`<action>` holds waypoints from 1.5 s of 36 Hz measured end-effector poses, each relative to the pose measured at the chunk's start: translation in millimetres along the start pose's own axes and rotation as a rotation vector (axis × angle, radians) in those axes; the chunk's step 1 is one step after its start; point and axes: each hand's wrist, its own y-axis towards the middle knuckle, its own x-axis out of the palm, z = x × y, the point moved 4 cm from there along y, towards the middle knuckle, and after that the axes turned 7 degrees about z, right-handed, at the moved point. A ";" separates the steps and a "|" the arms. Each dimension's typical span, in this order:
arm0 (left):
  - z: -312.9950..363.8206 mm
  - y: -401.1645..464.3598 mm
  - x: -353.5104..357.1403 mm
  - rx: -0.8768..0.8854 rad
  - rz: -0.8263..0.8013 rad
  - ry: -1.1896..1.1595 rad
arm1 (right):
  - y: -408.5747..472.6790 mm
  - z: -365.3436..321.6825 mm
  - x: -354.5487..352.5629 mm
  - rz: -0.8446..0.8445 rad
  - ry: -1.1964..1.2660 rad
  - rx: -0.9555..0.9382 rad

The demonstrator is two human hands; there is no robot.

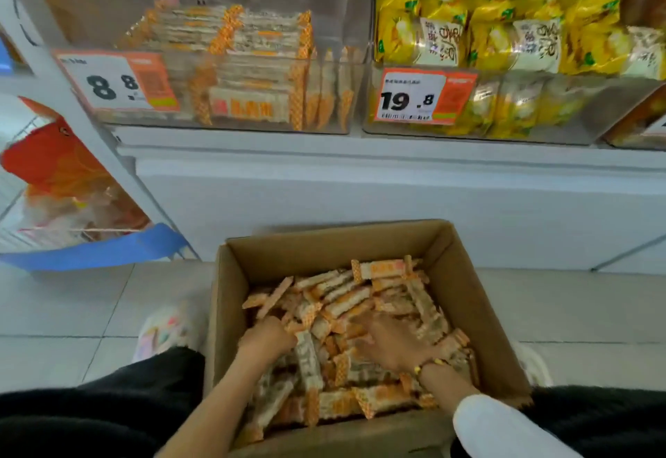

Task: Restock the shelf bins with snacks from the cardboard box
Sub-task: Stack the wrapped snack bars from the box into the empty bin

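An open cardboard box stands on the floor below the shelf, filled with several orange-and-white snack bars. Both my hands are down inside it. My left hand is curled into the pile at the box's left side, gripping snack bars. My right hand lies spread on the bars right of centre, its fingers reaching left into the pile. On the shelf above, a clear bin with an 8.8 price tag holds the same orange-and-white bars, stacked.
Right of that bin, a clear bin tagged 19.8 is heaped with yellow snack bags. A rack with red and orange packs stands at the left. My feet and dark trouser legs flank the box on the tiled floor.
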 end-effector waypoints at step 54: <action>157.2 -139.0 -323.9 0.752 0.635 -1.256 | -22.5 -185.9 -317.3 1.010 0.331 -0.549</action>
